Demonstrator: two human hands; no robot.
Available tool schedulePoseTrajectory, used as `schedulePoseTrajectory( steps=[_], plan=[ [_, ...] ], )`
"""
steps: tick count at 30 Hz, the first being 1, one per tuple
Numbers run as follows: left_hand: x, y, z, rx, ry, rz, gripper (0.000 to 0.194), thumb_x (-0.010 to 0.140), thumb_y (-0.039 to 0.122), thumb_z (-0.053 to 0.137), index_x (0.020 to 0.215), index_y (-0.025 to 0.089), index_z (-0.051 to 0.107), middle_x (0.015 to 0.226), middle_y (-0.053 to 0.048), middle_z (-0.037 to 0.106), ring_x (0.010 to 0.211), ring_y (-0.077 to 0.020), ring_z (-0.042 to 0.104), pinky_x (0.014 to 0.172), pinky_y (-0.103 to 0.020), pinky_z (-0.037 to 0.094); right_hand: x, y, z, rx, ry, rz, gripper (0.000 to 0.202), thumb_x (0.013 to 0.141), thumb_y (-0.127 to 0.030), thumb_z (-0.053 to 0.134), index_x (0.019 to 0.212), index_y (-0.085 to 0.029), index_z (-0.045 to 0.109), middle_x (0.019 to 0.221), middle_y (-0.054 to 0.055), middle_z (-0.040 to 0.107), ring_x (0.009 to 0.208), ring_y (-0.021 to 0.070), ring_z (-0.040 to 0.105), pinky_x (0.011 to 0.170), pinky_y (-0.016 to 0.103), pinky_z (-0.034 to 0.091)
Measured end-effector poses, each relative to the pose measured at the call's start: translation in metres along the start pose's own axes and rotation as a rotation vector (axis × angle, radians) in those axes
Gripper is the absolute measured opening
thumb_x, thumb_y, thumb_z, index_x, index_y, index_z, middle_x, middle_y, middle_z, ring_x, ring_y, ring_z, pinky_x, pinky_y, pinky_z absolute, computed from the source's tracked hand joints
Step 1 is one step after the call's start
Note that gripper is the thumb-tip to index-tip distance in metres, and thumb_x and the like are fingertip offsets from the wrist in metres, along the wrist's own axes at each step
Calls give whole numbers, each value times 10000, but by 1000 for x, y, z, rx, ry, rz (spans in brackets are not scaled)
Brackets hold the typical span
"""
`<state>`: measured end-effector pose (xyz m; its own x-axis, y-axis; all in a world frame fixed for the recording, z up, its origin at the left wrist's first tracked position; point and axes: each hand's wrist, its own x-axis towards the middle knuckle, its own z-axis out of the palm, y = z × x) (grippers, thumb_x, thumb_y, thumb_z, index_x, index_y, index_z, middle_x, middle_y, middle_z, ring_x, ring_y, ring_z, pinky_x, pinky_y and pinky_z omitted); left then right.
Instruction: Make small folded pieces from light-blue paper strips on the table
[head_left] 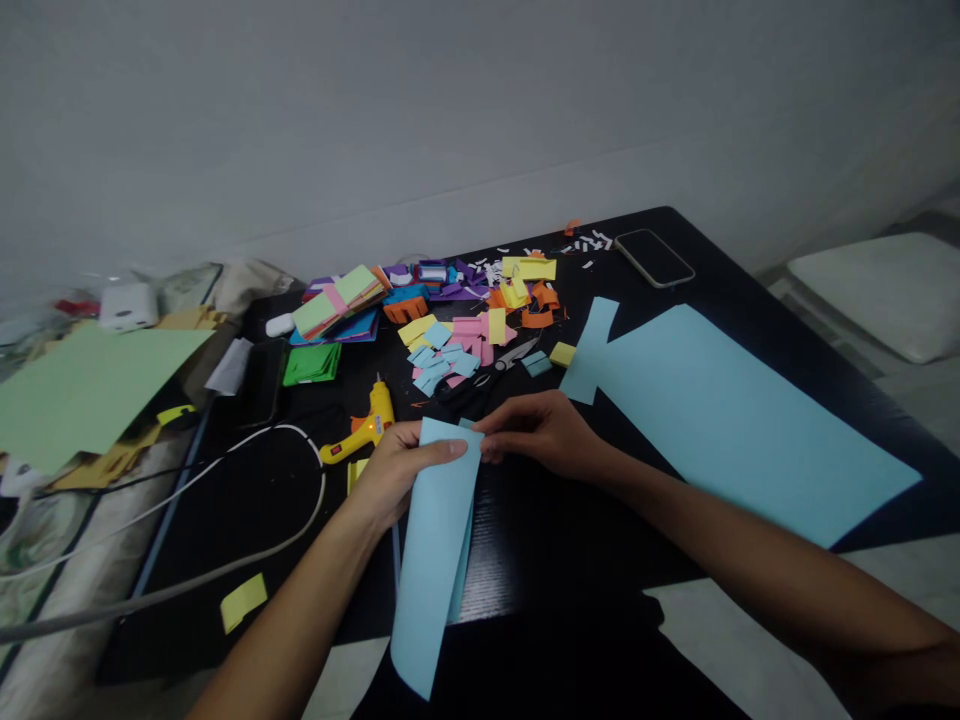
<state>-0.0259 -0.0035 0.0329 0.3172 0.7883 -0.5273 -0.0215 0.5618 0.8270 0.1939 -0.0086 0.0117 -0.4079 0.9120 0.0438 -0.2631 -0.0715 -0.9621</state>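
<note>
A strip of light blue paper, folded over lengthwise with its layers apart at the lower end, hangs toward the table's front edge. My left hand grips its upper part, thumb on top. At the strip's top right corner, the fingers of my right hand pinch the paper edge. To the right lie a large light blue sheet and a narrower blue piece. Scissors rest just beyond my hands, and a yellow hot glue gun lies left of my left hand.
Small folded paper pieces in several colours are heaped at mid-table. A phone lies at the back right. Stacked coloured papers and a green sheet are at left. A white cable loops across the left side.
</note>
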Motion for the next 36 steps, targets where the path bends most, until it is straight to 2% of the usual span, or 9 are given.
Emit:
schedulePoseTrajectory(
  steps=[12,16,36],
  plan=[
    [2,-1,-2,53,-13,19,300,597,350,927,775,127,837,648,-64,757,475,-111,581,459,-202,412,0,0,1,17,-6,7,197,776,-293,892,929,-187,826,777,20,799,692,153,754,696,297,648],
    [3,-1,-1,54,0,11,310,575,355,936,753,126,825,634,-61,747,465,-113,577,451,-205,409,0,0,1,16,-1,4,250,784,-308,889,995,-194,818,806,25,805,701,152,759,701,298,649],
    [1,1,0,58,-31,13,268,600,334,917,758,133,839,648,-70,755,478,-114,582,470,-209,418,0,-1,1,6,-3,0,161,778,-282,891,904,-204,830,764,17,795,665,147,741,676,294,642]
  ],
)
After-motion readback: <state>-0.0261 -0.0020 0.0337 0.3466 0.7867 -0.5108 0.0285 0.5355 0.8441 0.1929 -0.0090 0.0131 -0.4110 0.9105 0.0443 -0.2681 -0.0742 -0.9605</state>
